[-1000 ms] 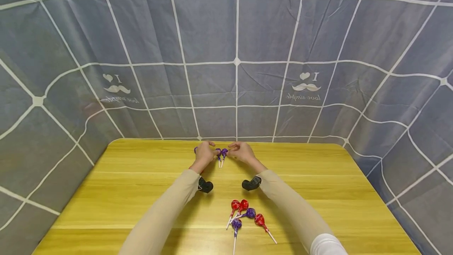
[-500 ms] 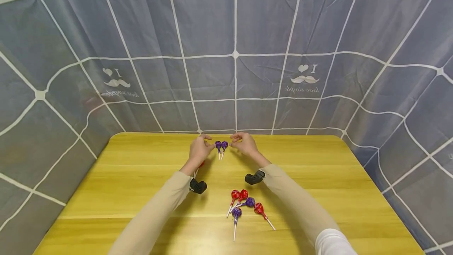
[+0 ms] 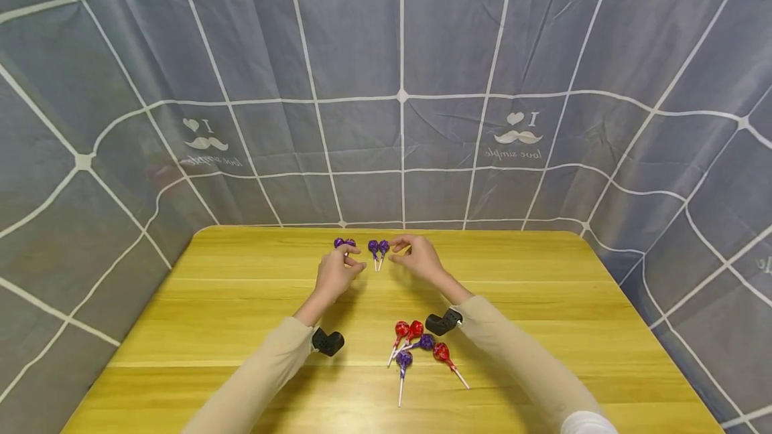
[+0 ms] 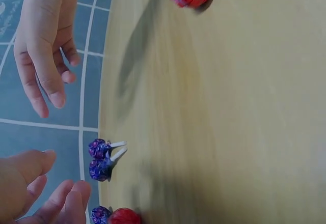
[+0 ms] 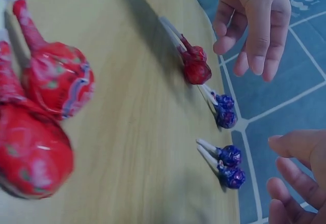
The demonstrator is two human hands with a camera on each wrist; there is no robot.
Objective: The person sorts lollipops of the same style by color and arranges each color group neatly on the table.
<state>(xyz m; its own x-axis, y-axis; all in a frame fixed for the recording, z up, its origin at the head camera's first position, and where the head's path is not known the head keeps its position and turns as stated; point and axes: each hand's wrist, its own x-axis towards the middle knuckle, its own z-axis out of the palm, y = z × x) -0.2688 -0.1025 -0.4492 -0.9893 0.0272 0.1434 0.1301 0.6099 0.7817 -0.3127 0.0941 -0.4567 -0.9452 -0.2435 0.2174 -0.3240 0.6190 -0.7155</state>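
Two purple-wrapped lollipops (image 3: 378,246) lie side by side at the far table edge, sticks toward me. My right hand (image 3: 417,258) is just right of them with loosely bent fingers and nothing in its grasp. To their left and nearer me, my left hand (image 3: 335,274) hovers with relaxed fingers, holding nothing. Beyond it sits a second purple lollipop pair (image 3: 344,243), partly covered by the fingers. The right wrist view shows two red lollipops (image 5: 196,66) beside that second pair; the left hand hides them in the head view.
Nearer me on the wooden table (image 3: 241,327) lies a loose group of red lollipops (image 3: 442,352) and purple lollipops (image 3: 404,359), some with crossed sticks. A grey checked curtain (image 3: 362,139) hangs behind the table and along its sides.
Both hands have come away from the middle purple pair, which stays at the far edge. My left hand has drawn left and back toward me, uncovering the second purple pair.
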